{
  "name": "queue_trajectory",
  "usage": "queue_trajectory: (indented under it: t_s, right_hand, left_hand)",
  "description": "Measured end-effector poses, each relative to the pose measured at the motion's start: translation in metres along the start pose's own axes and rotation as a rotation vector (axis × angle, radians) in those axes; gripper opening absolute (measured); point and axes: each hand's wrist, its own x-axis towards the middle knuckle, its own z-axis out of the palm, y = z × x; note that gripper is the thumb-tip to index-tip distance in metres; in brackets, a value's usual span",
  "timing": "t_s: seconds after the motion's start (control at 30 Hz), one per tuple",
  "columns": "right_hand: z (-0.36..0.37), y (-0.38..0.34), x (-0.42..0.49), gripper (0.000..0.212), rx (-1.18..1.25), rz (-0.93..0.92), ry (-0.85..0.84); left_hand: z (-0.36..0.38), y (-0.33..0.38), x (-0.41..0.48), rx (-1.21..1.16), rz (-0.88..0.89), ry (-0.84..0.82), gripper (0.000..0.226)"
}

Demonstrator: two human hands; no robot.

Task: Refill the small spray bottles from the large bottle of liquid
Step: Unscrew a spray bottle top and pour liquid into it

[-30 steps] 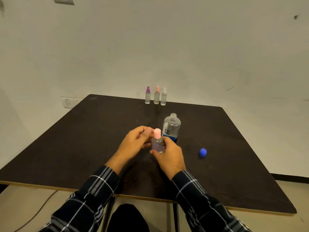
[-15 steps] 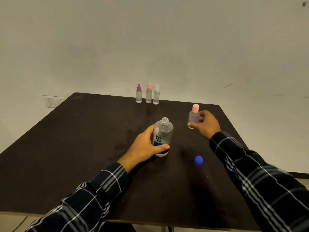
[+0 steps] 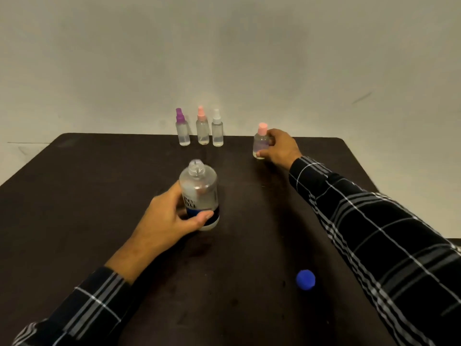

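Note:
My left hand [image 3: 172,218] grips the large clear bottle [image 3: 199,193] with a blue label; it stands upright mid-table with its neck uncapped. Its blue cap [image 3: 305,279] lies on the table to the near right. My right hand [image 3: 280,148] holds a small pink-capped bottle [image 3: 260,142] upright at the far right of the table, its base at the tabletop. Three small spray bottles stand in a row at the far edge: purple-topped [image 3: 182,131], pink-topped [image 3: 202,129] and white-topped [image 3: 217,131].
The dark brown table [image 3: 99,208] fills the view and ends at a pale wall behind the spray bottles. Its far right corner is just beyond my right hand.
My right hand carried the small pink-capped bottle from the table's middle out to the far right. My left hand left that bottle and took hold of the large bottle.

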Motion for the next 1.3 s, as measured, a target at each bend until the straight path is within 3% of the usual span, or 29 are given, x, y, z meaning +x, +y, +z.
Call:
queue_trajectory:
  t_s: [0.23,0.47,1.03,1.2,1.3]
  right_hand:
    - [0.02,0.006,0.027,0.065,0.053,-0.029,0.028]
    - [0.033,0.005,0.053,0.056,0.144,-0.004,0.056]
    - [0.058,-0.013,0.068,0.056,0.006,-0.041,0.092]
    - [0.045,-0.017,0.064,0.078,0.011,0.063,-0.061]
    - [0.016,-0.019,0.038,0.061,-0.098,0.012,-0.1]
  left_hand:
    - [-0.006,-0.013,0.04,0.002,0.001,0.041,0.052]
    - [-0.003,-0.02,0.046,-0.019,-0.02,0.047,0.056]
    - [-0.002,-0.026,0.049,-0.019,-0.036,0.035,0.055]
    - [-0.003,-0.026,0.048,-0.007,-0.039,0.037,0.054]
    - [-0.003,-0.024,0.048,0.004,-0.039,0.041,0.053]
